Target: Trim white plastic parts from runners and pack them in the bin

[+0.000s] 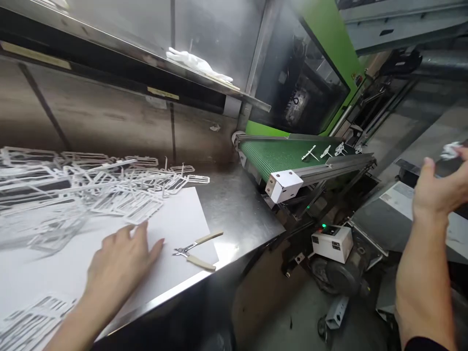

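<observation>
My left hand [119,261] lies palm down on a white sheet [190,209], fingers stretched out, holding nothing. Just beyond its fingertips is a tangled heap of thin white plastic frames [120,190]. To its right, a pair of side cutters [195,251] with beige handles rests with its handles spread. More white slatted frames [34,321] lie at the lower left, partly behind my forearm. My right hand [440,187] is raised at the right edge, thumb and fingers apart. A small blurred white piece [450,150] shows by its fingers; whether they touch it I cannot tell.
A green conveyor belt [270,156] beyond the metal table [234,209] carries several white parts [325,152]. Behind it is a green machine [340,53] with a dark window. A white glove [197,63] lies on the shelf. A white box [332,243] stands below the belt.
</observation>
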A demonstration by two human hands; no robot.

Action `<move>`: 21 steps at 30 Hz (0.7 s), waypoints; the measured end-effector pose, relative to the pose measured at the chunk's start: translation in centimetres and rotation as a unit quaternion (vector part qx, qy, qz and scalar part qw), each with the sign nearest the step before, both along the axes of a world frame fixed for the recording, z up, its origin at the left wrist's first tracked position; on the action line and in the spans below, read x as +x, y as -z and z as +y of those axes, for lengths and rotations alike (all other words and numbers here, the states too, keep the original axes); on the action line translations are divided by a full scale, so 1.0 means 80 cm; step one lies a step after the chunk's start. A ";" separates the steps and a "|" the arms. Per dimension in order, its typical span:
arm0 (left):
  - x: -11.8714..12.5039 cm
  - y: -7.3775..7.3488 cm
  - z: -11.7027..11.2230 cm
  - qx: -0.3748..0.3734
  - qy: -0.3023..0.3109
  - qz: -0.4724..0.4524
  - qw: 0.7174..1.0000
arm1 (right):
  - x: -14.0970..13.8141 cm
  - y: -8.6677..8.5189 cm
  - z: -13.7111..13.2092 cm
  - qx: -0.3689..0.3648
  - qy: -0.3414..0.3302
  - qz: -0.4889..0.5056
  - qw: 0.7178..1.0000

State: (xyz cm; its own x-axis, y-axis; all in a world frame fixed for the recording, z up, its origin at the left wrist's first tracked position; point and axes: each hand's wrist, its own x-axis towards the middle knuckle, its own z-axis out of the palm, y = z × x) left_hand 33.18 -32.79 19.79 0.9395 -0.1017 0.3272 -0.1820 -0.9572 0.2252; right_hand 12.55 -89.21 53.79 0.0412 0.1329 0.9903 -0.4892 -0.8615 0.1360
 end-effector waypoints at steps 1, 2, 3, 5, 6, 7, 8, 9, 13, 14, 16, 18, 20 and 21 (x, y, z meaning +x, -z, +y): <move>0.003 0.002 0.008 -0.005 -0.021 -0.017 1.000 | -0.002 -0.009 -0.011 0.020 0.018 -0.003 1.000; 0.008 0.000 0.015 -0.018 -0.043 -0.027 0.999 | -0.002 -0.007 -0.012 0.013 0.022 -0.009 1.000; 0.014 -0.005 0.018 -0.042 -0.064 -0.023 0.997 | 0.002 0.005 -0.003 -0.009 0.014 -0.007 1.000; 0.028 -0.020 0.018 -0.106 -0.093 0.018 0.990 | 0.017 0.056 0.040 -0.074 -0.040 0.000 0.996; 0.034 -0.030 0.014 -0.140 -0.103 0.053 0.983 | 0.028 0.092 0.071 -0.047 -0.087 0.060 0.993; 0.039 -0.039 0.010 -0.159 -0.106 0.076 0.979 | 0.039 0.131 0.104 -0.043 -0.140 0.098 0.984; 0.043 -0.048 0.005 -0.167 -0.108 0.087 0.976 | 0.050 0.170 0.138 -0.022 -0.191 0.150 0.970; 0.046 -0.054 0.001 -0.173 -0.109 0.095 0.974 | 0.059 0.206 0.171 0.000 -0.230 0.181 0.956; 0.057 -0.060 0.001 -0.217 -0.131 0.125 0.959 | 0.082 0.304 0.268 0.116 -0.362 0.236 0.894; 0.060 -0.059 0.004 -0.236 -0.141 0.132 0.952 | 0.087 0.316 0.283 0.147 -0.387 0.240 0.878; 0.067 -0.058 0.013 -0.287 -0.155 0.143 0.934 | 0.097 0.332 0.309 0.214 -0.424 0.244 0.846; 0.070 -0.064 0.021 -0.355 -0.158 0.153 0.909 | 0.103 0.343 0.332 0.271 -0.457 0.258 0.807; 0.062 -0.076 0.027 -0.430 -0.145 0.148 0.879 | 0.103 0.353 0.351 0.304 -0.494 0.286 0.763; 0.054 -0.083 0.030 -0.465 -0.133 0.140 0.864 | 0.102 0.358 0.358 0.318 -0.512 0.300 0.739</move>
